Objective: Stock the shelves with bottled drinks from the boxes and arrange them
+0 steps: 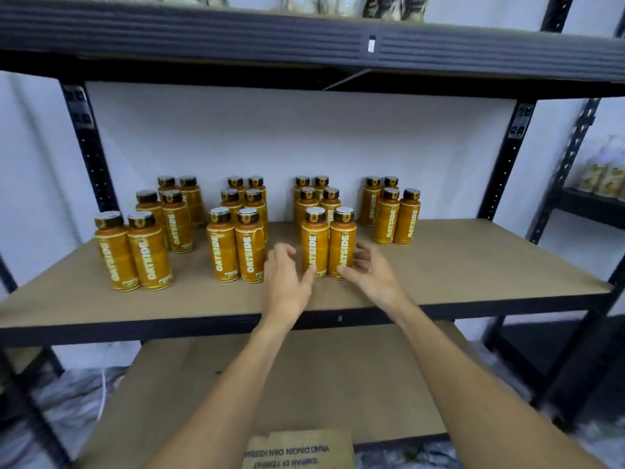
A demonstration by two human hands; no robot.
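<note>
Neatly set in four double rows, orange plastic bottles with dark caps and white OATSIDE lettering (223, 248) stand upright on the brown board shelf (473, 265) of a black metal rack (507, 157). The left hand (287, 279) and right hand (368, 269) flank the third row's front pair (314, 245), fingers spread and loosely bent, thumbs close by the bases, gripping nothing.

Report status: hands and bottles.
Both open: left hand, right hand, flanking front bottle pair. Pair upright on shelf. Nothing in the way.
</note>
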